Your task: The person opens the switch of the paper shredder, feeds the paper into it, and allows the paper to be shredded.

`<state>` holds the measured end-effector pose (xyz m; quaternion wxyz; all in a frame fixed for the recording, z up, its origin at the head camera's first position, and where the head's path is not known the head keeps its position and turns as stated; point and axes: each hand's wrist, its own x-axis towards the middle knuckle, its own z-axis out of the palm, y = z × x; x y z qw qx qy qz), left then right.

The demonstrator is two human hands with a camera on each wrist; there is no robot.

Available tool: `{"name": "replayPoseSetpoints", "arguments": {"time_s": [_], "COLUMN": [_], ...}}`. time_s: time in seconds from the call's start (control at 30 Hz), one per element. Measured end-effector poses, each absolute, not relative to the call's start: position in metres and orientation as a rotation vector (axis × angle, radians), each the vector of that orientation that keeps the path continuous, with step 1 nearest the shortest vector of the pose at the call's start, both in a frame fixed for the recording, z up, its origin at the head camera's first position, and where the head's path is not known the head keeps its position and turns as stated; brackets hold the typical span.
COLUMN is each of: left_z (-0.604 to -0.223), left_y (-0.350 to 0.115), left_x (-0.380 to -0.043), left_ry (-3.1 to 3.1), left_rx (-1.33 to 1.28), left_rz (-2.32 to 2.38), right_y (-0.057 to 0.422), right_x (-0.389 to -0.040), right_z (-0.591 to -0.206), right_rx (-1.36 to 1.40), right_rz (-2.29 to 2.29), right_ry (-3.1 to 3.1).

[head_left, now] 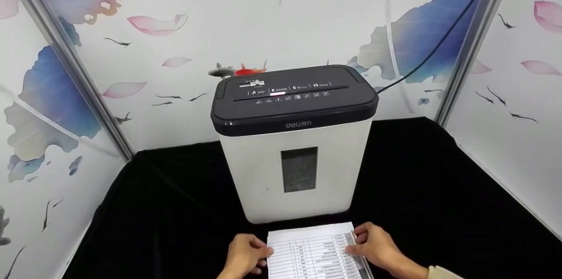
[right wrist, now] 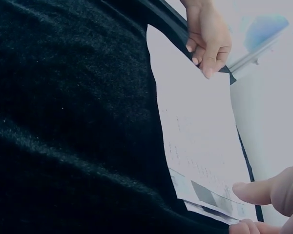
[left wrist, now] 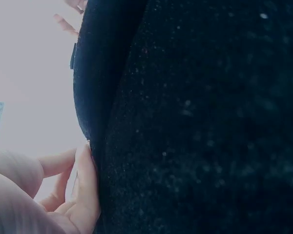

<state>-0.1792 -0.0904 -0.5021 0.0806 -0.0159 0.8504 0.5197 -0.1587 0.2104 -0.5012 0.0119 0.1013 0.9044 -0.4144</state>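
Printed paper sheets (head_left: 307, 255), a small stack covered in table rows, lie on the black cloth in front of a paper shredder (head_left: 257, 169). My left hand (head_left: 245, 252) pinches the stack's left edge, its thumb on top. At the opposite edge my right hand (head_left: 378, 245) holds the sheets, thumb over the printed face and fingers by the side. In the right wrist view the stack (right wrist: 195, 117) spans both hands, and its layers show slightly offset near my right thumb (right wrist: 256, 191). The left wrist view shows my left hand (left wrist: 71, 195) mostly against dark cloth.
The shredder has a dark lid (head_left: 298, 110) with a narrow feed slot and a front window (head_left: 299, 169). A black cord (head_left: 439, 46) runs from behind it up to the right. Patterned panels (head_left: 281, 29) enclose the cloth-covered table (head_left: 175, 209).
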Motion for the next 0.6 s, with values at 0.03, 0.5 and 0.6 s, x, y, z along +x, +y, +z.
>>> {"name": "replayPoseSetpoints", "arguments": {"time_s": [0.03,0.5,0.6], "left_z": [-0.5021,-0.5011,-0.5016], "left_y": [-0.0917,-0.1012,-0.1007], "left_x": [-0.1792,-0.1813,-0.1819], "left_ry": [2.537,2.534,2.483], "left_rx": [-0.024,0.118,0.097], "left_rz": [1.563,1.696,1.732], "right_y": [0.2102,0.2119,0.2129], "right_x": [-0.1585,-0.1582,-0.1584], "right_z": [-0.5016,-0.5043,-0.5046], "right_rx": [0.315,0.316,0.294], "right_rz": [-1.291,-1.376,-1.387], "right_ry": [2.824,2.794,2.785]}}
